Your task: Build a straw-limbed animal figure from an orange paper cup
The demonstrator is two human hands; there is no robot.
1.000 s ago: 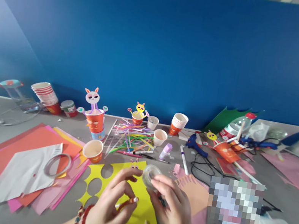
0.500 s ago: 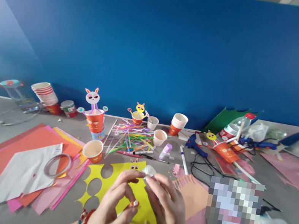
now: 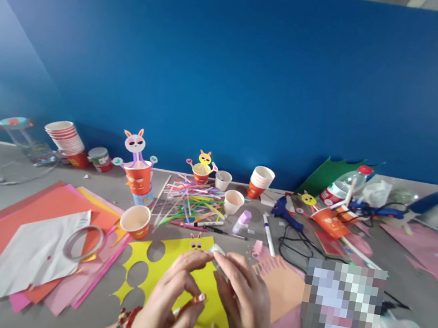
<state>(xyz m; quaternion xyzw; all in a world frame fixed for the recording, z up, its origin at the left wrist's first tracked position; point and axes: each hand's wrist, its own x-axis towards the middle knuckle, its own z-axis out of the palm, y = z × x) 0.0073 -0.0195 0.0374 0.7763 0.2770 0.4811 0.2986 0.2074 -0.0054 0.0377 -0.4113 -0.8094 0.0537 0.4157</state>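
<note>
My left hand, with a beaded red bracelet at the wrist, pinches a slim orange piece with a white end between thumb and finger. Its other fingers reach forward to a small whitish piece. My right hand has its fingers closed around that whitish piece, mostly hidden by the fingertips. Both hands hover over a yellow sheet with round holes cut along its left side. A paper rabbit head lies at the sheet's far edge, and a small tan bit rests near its front.
Left are coloured sheets with a tape roll. Behind lie thin coloured sticks, paper cups, a glue stick and a rabbit cup figure. Right are a blue glue gun, its cable, and a bottle.
The whitish piece shows less above the right fingertips than before. Both hands stay in nearly the same place, and the orange piece has shifted slightly right.
</note>
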